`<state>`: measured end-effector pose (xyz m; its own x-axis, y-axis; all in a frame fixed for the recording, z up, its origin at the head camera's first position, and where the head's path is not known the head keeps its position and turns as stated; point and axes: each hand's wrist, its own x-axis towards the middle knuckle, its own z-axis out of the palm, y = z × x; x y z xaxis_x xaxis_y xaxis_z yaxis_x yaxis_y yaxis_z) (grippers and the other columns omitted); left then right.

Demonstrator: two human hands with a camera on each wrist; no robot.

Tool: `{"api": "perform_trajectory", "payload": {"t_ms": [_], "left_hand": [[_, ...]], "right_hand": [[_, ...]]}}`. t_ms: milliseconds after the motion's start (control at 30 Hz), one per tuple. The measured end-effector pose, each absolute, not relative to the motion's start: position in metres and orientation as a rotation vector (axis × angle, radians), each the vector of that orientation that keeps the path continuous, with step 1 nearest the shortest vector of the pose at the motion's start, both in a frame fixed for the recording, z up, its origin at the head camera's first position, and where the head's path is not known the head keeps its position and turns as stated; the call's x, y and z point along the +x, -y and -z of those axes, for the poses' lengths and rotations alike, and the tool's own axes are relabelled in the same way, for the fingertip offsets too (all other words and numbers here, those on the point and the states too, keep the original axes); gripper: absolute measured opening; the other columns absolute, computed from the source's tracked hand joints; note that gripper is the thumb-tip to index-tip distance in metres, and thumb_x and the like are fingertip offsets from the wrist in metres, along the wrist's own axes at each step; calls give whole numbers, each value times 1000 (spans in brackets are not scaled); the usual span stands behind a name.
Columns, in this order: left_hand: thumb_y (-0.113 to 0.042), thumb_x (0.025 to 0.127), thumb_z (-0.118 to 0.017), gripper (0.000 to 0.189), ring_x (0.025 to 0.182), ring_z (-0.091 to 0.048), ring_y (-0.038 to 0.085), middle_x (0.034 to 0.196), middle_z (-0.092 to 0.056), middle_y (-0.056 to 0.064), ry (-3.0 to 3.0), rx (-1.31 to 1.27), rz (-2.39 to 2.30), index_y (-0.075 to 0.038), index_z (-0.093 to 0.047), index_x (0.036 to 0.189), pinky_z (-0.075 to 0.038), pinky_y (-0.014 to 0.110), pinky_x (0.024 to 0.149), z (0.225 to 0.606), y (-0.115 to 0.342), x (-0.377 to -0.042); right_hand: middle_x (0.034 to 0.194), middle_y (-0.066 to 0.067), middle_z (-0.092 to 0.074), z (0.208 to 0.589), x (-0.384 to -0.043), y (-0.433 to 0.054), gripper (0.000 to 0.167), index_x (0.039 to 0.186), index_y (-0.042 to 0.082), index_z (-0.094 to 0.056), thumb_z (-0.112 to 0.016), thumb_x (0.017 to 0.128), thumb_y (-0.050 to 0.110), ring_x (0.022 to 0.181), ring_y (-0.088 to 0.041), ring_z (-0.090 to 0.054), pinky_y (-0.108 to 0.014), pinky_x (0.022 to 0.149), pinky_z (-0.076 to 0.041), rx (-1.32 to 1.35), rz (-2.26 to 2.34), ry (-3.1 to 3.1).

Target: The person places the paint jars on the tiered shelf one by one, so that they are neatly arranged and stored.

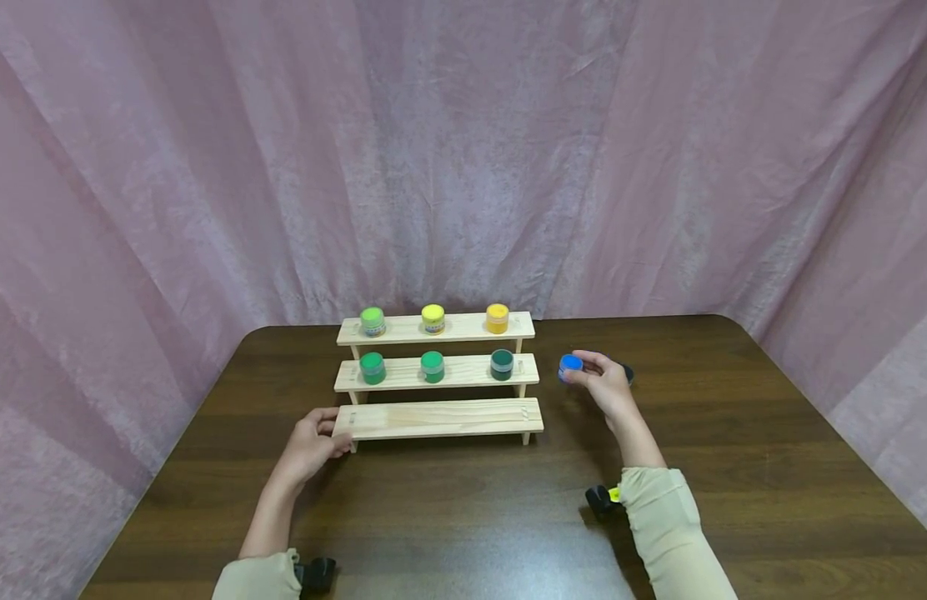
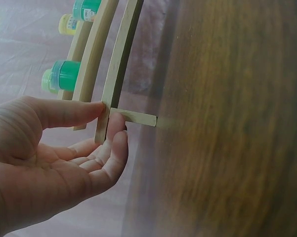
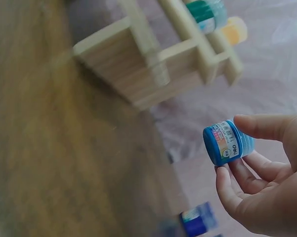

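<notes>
A three-tier wooden rack (image 1: pixel 438 419) stands on the table, its lowest board bare. My left hand (image 1: pixel 311 448) grips that board's left end, the thumb (image 2: pixel 74 112) on top and fingers curled beneath. Right of the rack, my right hand (image 1: pixel 604 388) holds a small blue paint jar (image 3: pixel 223 143) between thumb and fingers, raised off the table. On the middle board sit two green jars (image 1: pixel 373 368) and a dark green jar (image 1: pixel 502 365). The top board bears a light green jar (image 1: pixel 373 322), a yellow jar (image 1: pixel 433 318) and an orange-yellow jar (image 1: pixel 497 318).
A dark blue jar (image 3: pixel 196 219) stands beyond my right hand, mostly hidden by it in the head view. The brown wooden table (image 1: pixel 448 517) has rounded far corners. A pink curtain (image 1: pixel 463 167) hangs right behind it. Black wrist devices (image 1: pixel 602 502) stick out from both sleeves.
</notes>
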<state>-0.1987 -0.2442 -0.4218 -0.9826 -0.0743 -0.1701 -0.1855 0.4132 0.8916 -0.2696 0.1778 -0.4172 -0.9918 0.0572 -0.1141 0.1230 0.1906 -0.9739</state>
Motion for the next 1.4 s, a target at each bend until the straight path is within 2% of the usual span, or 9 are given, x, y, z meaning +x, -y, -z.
{"api": "perform_trajectory", "payload": {"t_ms": [233,767,900,1100,1300,1400], "left_hand": [[5,88,-58,54,75,-59,12,105,-62,25,-2551,-238,-1631,16,-37,137,-50,24,65,422,245,-199],[4,89,-58,53,75,-59,11,106,-62,25,-2552,-235,-1622,15,-36,137,-50,24,66,423,245,-198],[4,89,-58,54,75,-59,11,106,-62,26,-2552,-226,-1633,16,-36,137,-50,23,66,422,244,-199],[4,90,-58,54,75,-59,11,108,-61,29,-2552,-217,-1635,16,-35,137,-50,22,65,423,245,-199],[5,90,-58,54,74,-59,11,108,-61,29,-2550,-223,-1641,16,-36,137,-51,23,65,422,245,-199],[4,89,-58,54,74,-59,10,109,-61,29,-2547,-222,-1643,16,-35,137,-51,24,66,421,245,-198]], "right_hand": [[147,-22,-41,402,-265,-174,59,145,1,-40,-63,92,14,138,-35,-41,-45,116,-34,141,1969,-2387],[143,-20,-48,380,-251,-162,57,143,4,-45,-66,91,15,132,-31,-49,-43,115,-34,79,2012,-2380],[141,-18,-50,373,-247,-155,56,142,4,-46,-67,91,15,130,-29,-50,-41,111,-38,35,2011,-2396],[135,-15,-55,371,-244,-148,53,139,5,-50,-68,90,14,119,-18,-55,-31,102,-43,15,1992,-2421],[136,-18,-55,369,-239,-135,52,139,5,-50,-68,91,17,127,-29,-53,-42,109,-41,-68,1971,-2411],[135,-19,-56,367,-234,-125,50,137,5,-52,-68,91,15,126,-30,-54,-38,106,-45,-112,1947,-2418]]}}
